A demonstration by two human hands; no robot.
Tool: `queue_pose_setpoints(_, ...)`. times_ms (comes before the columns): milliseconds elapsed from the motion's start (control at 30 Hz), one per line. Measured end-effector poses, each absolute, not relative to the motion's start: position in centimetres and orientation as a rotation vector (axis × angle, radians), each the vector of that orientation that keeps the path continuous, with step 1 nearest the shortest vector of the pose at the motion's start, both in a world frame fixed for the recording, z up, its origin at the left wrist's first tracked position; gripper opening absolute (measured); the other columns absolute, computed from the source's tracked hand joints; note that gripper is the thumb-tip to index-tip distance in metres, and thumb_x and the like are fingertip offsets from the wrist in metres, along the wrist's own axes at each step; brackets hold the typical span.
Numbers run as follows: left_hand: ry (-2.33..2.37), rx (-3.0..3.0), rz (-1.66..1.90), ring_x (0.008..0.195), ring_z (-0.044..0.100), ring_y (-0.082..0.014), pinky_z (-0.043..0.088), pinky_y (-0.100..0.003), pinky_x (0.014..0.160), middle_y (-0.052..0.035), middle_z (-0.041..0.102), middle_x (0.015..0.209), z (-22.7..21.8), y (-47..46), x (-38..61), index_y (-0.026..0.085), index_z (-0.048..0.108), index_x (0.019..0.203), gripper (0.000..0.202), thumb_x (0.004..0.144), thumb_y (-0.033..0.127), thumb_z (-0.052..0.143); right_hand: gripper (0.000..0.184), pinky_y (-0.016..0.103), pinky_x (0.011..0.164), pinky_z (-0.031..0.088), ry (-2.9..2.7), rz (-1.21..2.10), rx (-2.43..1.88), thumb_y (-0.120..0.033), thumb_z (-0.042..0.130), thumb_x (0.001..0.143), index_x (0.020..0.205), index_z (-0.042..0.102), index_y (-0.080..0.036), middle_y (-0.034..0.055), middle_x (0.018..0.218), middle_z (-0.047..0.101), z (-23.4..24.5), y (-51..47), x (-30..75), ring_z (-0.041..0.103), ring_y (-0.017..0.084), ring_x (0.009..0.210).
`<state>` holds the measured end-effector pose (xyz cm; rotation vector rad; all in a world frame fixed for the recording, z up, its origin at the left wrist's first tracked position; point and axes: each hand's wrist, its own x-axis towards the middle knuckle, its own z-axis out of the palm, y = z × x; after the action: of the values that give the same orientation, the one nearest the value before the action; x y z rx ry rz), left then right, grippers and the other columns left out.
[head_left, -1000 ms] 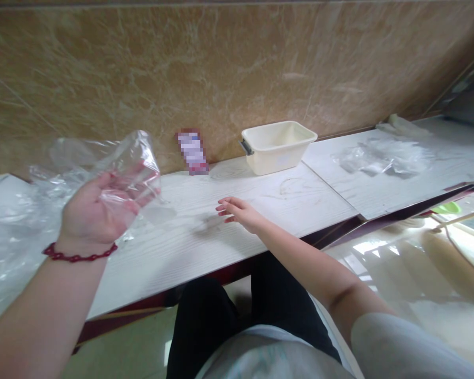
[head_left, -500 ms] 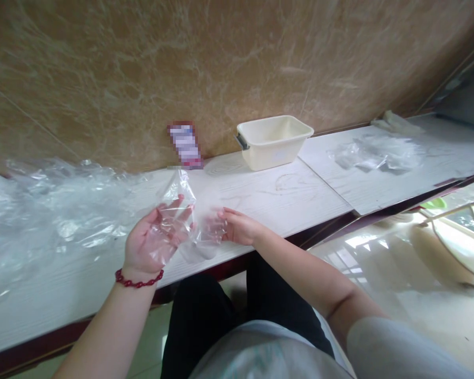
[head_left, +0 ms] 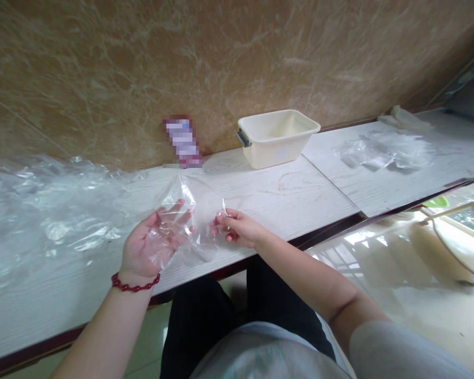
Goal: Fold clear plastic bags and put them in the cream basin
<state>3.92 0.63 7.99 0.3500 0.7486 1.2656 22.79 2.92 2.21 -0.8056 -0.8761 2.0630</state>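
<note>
A clear plastic bag is stretched between my two hands just above the white table. My left hand, with a red bead bracelet on the wrist, lies palm up under the bag with its fingers curled onto the film. My right hand pinches the bag's right edge between thumb and fingers. A large heap of clear plastic bags lies on the table to the left of my left hand.
A cream plastic tub stands against the marble wall at the back. A small red and white packet leans on the wall beside it. More clear plastic lies on the table's right section. My dark trousers show below the table edge.
My left hand carried the bag from the left pile toward the middle. My right hand came in and took hold of the bag's right edge.
</note>
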Motion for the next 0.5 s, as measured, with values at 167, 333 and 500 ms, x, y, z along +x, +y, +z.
queue_pose_setpoints(167,0.757,0.36,1.251,0.091,0.056,-0.0272,0.05,-0.043,0.069,-0.0061,0.059,0.105,7.88,0.93,3.88,0.015,0.061,0.072,0.032,0.079,0.012,0.03,0.013,0.011,0.038,0.039,-0.803,2.053,-0.833,-0.028,0.055,0.073,0.077,0.05,-0.017,0.0032,0.087,0.059,2.01,3.12,22.89,0.059,0.01,0.074)
queue_pose_setpoints(333,0.789,0.339,1.254,0.088,0.058,-0.0263,0.05,-0.042,0.067,-0.006,0.061,0.101,7.71,1.09,3.96,0.015,0.062,0.07,0.033,0.079,0.013,0.03,0.01,0.01,0.039,0.041,-0.774,2.061,-0.819,-0.025,0.052,0.076,0.076,0.049,-0.016,0.0038,0.087,0.059,2.16,3.1,22.93,0.06,0.01,0.073)
queue_pose_setpoints(500,0.779,0.339,1.247,0.089,0.057,-0.0261,0.049,-0.042,0.068,-0.0058,0.061,0.101,7.69,1.17,3.95,0.015,0.062,0.07,0.034,0.079,0.013,0.029,0.007,0.012,0.047,0.046,-0.753,2.064,-0.778,-0.022,0.051,0.077,0.075,0.049,-0.015,0.002,0.079,0.059,2.21,3.08,22.83,0.06,0.008,0.068)
